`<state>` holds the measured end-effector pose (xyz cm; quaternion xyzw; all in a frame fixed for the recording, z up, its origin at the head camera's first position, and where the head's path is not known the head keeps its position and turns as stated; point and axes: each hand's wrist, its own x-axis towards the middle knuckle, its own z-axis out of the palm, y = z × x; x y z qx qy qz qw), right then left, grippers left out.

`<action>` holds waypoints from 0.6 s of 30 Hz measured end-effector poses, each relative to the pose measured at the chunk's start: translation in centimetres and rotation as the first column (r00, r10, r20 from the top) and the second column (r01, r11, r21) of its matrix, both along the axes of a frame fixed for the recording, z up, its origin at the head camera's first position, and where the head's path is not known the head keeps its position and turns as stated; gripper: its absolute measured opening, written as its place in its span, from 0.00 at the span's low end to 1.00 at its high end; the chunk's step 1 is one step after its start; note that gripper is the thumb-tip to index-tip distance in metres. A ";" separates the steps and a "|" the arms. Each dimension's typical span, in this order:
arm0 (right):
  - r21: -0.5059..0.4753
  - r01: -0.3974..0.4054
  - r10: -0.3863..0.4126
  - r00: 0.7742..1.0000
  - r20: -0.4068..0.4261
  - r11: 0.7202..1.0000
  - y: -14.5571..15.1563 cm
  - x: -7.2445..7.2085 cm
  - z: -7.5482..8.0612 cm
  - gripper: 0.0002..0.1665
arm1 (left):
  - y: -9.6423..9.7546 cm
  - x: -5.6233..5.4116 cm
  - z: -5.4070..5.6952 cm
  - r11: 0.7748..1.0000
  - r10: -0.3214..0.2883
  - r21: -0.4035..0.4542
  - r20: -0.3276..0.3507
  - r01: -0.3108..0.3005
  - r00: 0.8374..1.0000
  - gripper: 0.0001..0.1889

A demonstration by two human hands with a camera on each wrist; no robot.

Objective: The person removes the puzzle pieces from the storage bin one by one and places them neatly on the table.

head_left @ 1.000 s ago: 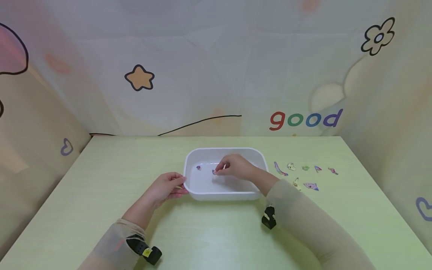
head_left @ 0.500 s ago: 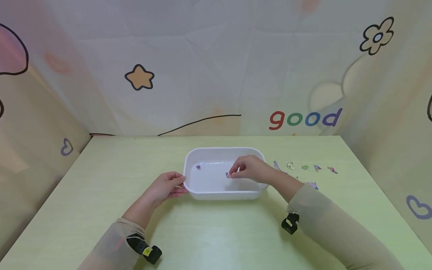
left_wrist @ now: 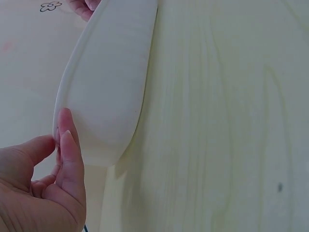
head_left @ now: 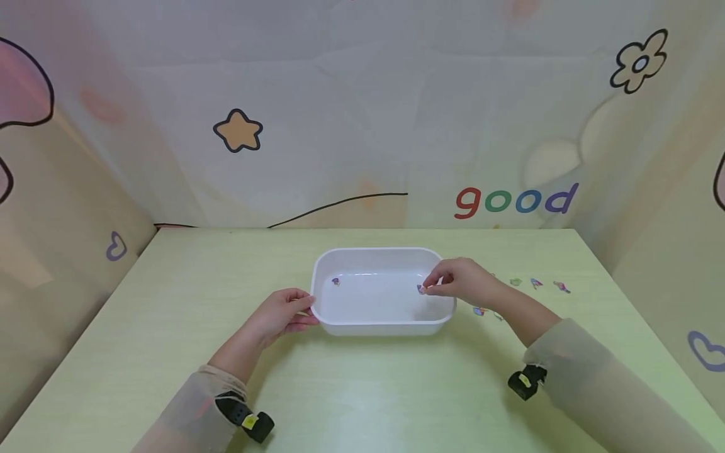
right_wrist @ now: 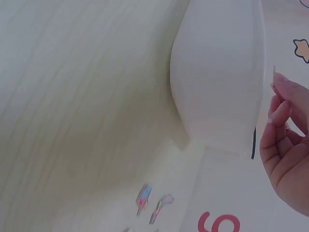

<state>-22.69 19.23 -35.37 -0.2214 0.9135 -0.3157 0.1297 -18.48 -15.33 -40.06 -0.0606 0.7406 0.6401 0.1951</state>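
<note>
A white rectangular tray [head_left: 370, 329] sits mid-table. My left hand [head_left: 280, 313] grips its left rim, thumb on one side and fingers on the other, as the left wrist view shows with the hand [left_wrist: 55, 179] at the tray wall [left_wrist: 108, 87]. Over the tray's right end, my right hand [head_left: 464, 280] pinches a small flat purple-and-pink sticker [head_left: 421, 289] between thumb and index finger. Only the sticker's thin edge [right_wrist: 274, 70] shows in the right wrist view. Another small purple sticker [head_left: 336, 282] lies inside the tray near its left end.
Right of the tray, several small colourful stickers lie on the table, among them a green one [head_left: 515, 282] and a pink one [head_left: 561, 287]. The right forearm covers part of that group. A printed cloth backdrop [head_left: 317, 145] surrounds the table [head_left: 362, 390].
My right hand has moved right across the tray with the sticker, from the middle to the right end. A multicoloured sticker near the tray's right corner has come into view. My left hand stays put.
</note>
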 end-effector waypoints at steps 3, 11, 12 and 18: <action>0.004 0.033 -0.033 0.999 0.004 0.999 1.1 0.1 0.2 0.07 | 0.0 -0.1 0.0 1.000 -0.003 0.004 -0.005 0.003 1.000 0.17; 0.002 0.090 -0.090 0.996 -0.014 0.996 3.5 0.4 -0.3 0.10 | 0.0 -0.4 -0.4 1.000 0.003 0.003 -0.019 -0.003 1.000 0.16; -0.003 0.094 -0.094 0.996 -0.010 0.996 3.7 0.4 -0.4 0.10 | 0.0 -0.4 -0.5 1.000 0.007 -0.002 -0.018 -0.008 1.000 0.15; -0.023 0.085 -0.086 0.996 -0.023 0.996 5.0 0.7 -1.0 0.10 | 0.1 -0.3 -0.7 1.000 0.014 -0.021 -0.006 -0.015 1.000 0.14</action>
